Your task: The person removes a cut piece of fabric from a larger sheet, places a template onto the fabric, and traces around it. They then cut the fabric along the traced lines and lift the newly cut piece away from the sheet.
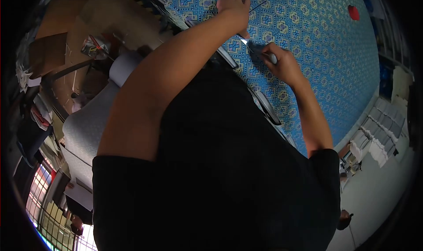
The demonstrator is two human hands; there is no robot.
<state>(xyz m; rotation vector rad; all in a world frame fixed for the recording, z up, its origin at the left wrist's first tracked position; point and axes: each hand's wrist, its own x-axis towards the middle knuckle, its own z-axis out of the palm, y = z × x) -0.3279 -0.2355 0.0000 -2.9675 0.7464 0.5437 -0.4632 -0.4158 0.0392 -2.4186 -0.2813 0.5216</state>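
Note:
Blue patterned cloth point(317, 43) covers the surface ahead. My left hand point(235, 8) rests on it near the upper edge of the view, fingers bent and thumb spread away from them. A thin dark line point(258, 6) shows beside its fingers; what it is I cannot tell. My right hand point(284, 65) is wrapped round the handle of a bladed tool point(253, 47), whose shiny tip points at my left thumb, close to it. Whether the tool is a pair of scissors or a knife is unclear.
A small red object point(354, 12) lies on the cloth's far right part. Metallic strips point(266, 107) line the near edge. Grey material point(90, 118) and cardboard point(48, 52) are at left, stacked pale bundles point(379, 129) at right. Parts of other people show at both lower sides.

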